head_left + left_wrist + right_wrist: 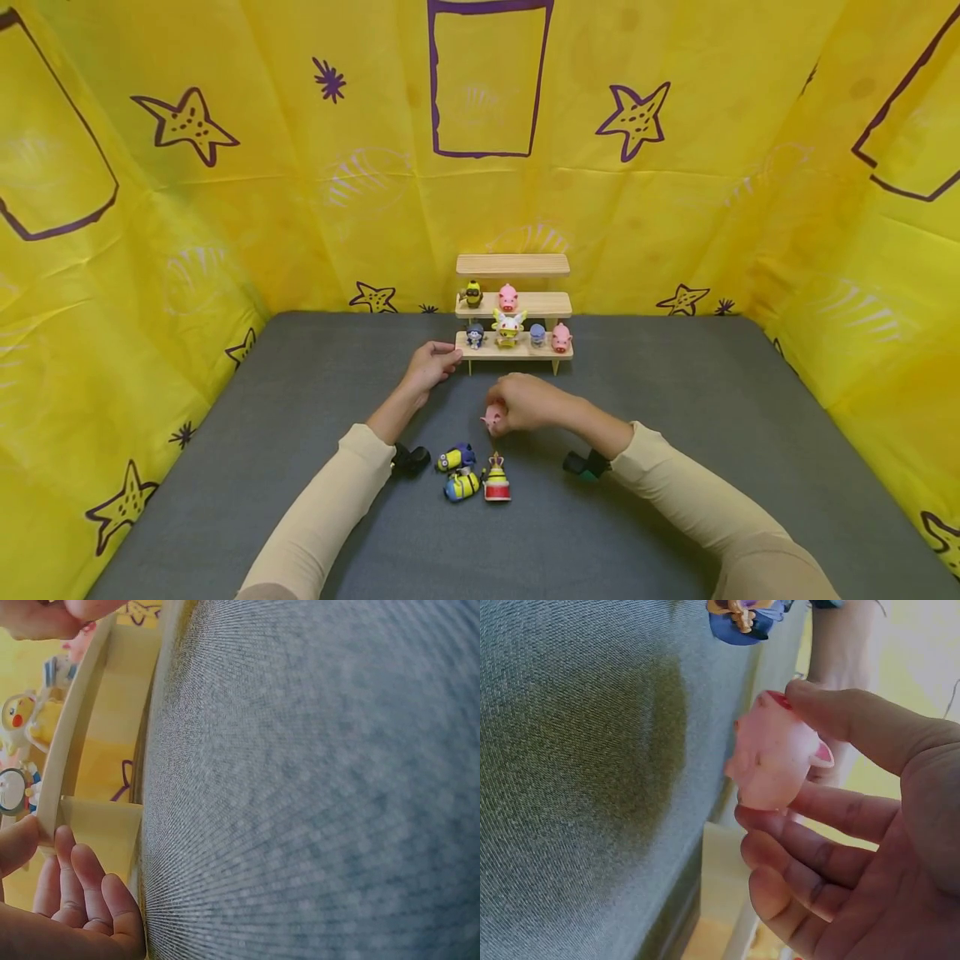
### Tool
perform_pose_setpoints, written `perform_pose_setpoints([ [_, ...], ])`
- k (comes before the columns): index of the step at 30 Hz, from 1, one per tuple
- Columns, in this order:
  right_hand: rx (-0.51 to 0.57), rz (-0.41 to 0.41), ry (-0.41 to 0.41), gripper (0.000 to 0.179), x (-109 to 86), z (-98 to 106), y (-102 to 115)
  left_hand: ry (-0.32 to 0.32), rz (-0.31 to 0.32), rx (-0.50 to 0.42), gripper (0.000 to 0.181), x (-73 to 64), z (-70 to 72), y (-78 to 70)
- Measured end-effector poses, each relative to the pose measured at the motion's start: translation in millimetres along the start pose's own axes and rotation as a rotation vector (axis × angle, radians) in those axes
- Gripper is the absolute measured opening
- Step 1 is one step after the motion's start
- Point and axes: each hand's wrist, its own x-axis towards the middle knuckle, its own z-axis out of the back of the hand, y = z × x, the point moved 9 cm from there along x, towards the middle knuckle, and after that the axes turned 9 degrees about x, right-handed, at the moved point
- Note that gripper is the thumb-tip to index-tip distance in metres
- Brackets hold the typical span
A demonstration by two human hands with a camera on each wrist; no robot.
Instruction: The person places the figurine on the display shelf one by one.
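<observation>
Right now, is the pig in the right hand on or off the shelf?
Off. The right hand holds the pink pig in front of the shelf, apart from it.

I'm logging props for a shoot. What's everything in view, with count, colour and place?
Stand: 1, pale wood, on the table
Table: 1, dark grey, under the stand
Backdrop: 1, yellow and purple, behind and beside the table
Pigs: 3, pink, on middle tier, lowest tier and in right grip
Other stand figures: 4, mixed yellow, white, blue and grey, one on middle tier, three lowest
Lying figures: 2, yellow and blue, before the stand
Crowned figure: 1, red and yellow, beside the lying pair
Sleeves: 2, cream, lower edge of the head view
Wrist cameras: 2, black, at the sleeve ends
Left grip: 1, bare, pinching the stand's lowest tier
Right grip: 1, bare, pinching a pig
</observation>
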Motion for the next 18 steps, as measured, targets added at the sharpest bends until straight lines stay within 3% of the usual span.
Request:
perform_pose_setpoints([
  [18, 0.04, 0.088, -0.176, 0.036, -10.2, 33.2, 5.2, -0.001, 0.001, 0.003, 0.034, -0.4, 0.4, -1.0],
])
